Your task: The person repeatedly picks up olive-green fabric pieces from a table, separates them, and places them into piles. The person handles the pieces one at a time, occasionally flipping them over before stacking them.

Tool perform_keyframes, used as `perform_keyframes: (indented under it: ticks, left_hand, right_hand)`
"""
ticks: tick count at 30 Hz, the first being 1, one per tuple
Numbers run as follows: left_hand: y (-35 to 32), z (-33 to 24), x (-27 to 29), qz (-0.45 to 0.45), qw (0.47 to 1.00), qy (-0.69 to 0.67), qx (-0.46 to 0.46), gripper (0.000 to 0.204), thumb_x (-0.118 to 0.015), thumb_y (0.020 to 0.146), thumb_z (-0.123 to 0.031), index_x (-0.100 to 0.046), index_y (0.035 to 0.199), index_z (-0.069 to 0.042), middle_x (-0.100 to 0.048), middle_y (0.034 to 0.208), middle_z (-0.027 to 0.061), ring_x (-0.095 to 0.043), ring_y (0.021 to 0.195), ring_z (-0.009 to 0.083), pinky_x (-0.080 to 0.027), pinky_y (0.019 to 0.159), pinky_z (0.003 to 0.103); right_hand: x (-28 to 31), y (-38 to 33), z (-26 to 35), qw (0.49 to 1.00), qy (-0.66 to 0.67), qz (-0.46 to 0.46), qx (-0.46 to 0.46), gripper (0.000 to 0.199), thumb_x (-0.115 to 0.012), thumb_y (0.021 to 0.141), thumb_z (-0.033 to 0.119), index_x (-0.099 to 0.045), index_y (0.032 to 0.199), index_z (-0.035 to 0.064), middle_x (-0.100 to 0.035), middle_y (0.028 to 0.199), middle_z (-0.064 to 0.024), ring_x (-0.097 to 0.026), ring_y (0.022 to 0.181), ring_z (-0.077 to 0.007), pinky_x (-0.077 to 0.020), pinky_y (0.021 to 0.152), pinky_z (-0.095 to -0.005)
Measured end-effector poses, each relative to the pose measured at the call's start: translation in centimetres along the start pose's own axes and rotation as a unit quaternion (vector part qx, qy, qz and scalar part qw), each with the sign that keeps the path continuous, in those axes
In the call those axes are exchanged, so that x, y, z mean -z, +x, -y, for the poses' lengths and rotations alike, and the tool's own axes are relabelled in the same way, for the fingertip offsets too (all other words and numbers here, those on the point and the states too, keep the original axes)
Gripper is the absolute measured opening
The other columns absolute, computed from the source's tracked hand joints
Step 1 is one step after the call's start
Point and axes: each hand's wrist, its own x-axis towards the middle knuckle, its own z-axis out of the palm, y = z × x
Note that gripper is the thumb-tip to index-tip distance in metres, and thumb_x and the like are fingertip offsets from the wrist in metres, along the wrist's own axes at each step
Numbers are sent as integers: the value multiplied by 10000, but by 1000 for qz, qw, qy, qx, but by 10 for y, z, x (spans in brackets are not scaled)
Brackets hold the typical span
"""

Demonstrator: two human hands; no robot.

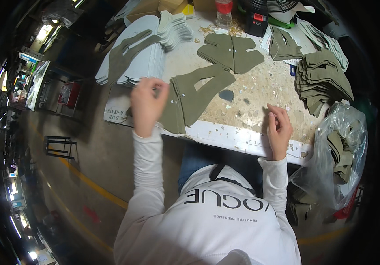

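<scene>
My left hand (148, 104) pinches the olive-green cut fabric piece (196, 95); my right hand (279, 126), fingers curled together, holds nothing I can see.

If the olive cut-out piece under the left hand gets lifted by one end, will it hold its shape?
Probably not: the olive cut-out piece looks thin and flat, so it likely droops. Its open cut-out suggests the arms could flop. It seems light.

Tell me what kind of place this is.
Likely a shoe or garment factory workbench: stacks of olive cut fabric pieces, pale grey cut pieces, a clear bag of offcuts, and the left hand handling one piece.
</scene>
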Motion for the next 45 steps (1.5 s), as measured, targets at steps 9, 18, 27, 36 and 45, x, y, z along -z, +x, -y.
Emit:
perform_keyframes:
  ticks: [9, 18, 27, 36, 45]
  left_hand:
    - [-49, -18, -59, 10, 986, 134, 98, 336, -806, 750, -304, -608, 897, -75, -588, 785, 56, -592, 720, 244, -483, 654, 391]
    - [-43, -35, -60, 39, 979, -154, 124, 364, -698, 832, -91, -581, 1173, -45, -635, 1029, 106, -595, 588, 174, -467, 554, 294]
    - [-69, -103, -27, 162, 852, -487, 103, 632, -538, 888, 125, -317, 1473, 29, -364, 1444, 150, -602, 1132, 211, -541, 830, 225]
    - [-82, -116, -84, 283, 792, -530, 108, 689, -569, 875, 113, -284, 1493, 7, -308, 1506, 178, -607, 1129, 224, -567, 773, 233]
    - [-78, -119, -86, 292, 908, -298, 46, 471, -602, 886, 6, -511, 1346, -31, -510, 1306, 131, -684, 889, 167, -560, 653, 241]
  right_hand:
    - [-2, -3, 4, 998, -36, 5, 45, 205, -575, 920, 36, -714, 1069, 59, -658, 1002, -83, -633, 784, -140, -520, 589, -243]
    - [-10, -12, 15, 995, 61, 68, -37, 183, -596, 928, 77, -714, 1065, 55, -669, 1010, -94, -637, 846, -172, -522, 716, -295]
    - [-59, -19, 61, 535, 729, 342, -257, 687, -506, 991, 461, -312, 1471, 10, -429, 1438, -130, -423, 1333, -225, -370, 1094, -391]
    - [0, 6, 12, 490, 819, 141, -263, 595, -540, 963, 305, -326, 1431, 8, -339, 1490, -225, -333, 1396, -331, -306, 1145, -478]
    - [72, 5, -28, 751, 633, -49, -179, 603, -513, 953, 197, -283, 1486, 33, -350, 1500, -237, -399, 1358, -308, -326, 1129, -429]
